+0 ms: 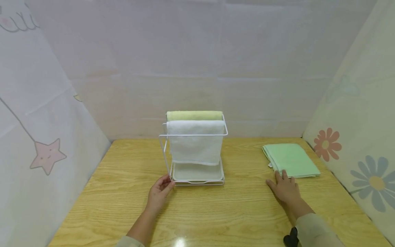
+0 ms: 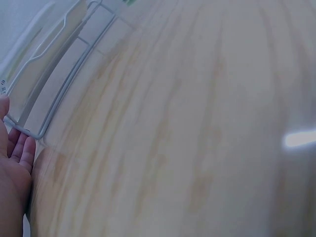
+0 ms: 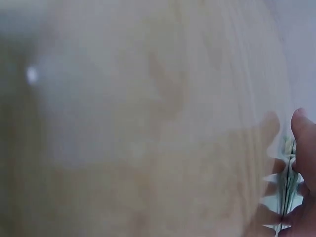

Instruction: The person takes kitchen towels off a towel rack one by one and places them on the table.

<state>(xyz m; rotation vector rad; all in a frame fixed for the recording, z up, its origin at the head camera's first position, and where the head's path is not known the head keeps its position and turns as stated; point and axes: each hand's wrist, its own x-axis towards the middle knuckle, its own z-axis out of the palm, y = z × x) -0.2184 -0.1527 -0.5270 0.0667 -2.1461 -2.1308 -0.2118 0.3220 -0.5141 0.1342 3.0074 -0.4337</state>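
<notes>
A white wire towel rack (image 1: 197, 135) stands mid-table, with a white towel (image 1: 197, 145) draped over its front bar and a pale yellow towel (image 1: 194, 115) over the bar behind. At the rack's front left bottom corner, my left hand (image 1: 158, 192) pinches the wire between thumb and fingers; the left wrist view has this hand (image 2: 17, 168) at its left edge, fingers below the corner. A folded green towel (image 1: 290, 159) lies at the right. My right hand (image 1: 287, 190) rests with spread fingers, fingertips at that towel's near edge.
A pale tray (image 1: 197, 172) sits in the rack's base. The wooden table (image 1: 240, 212) is bounded by a pale cloth backdrop (image 1: 197, 68) behind and at both sides. Something small and black (image 1: 291, 237) shows beside the right sleeve.
</notes>
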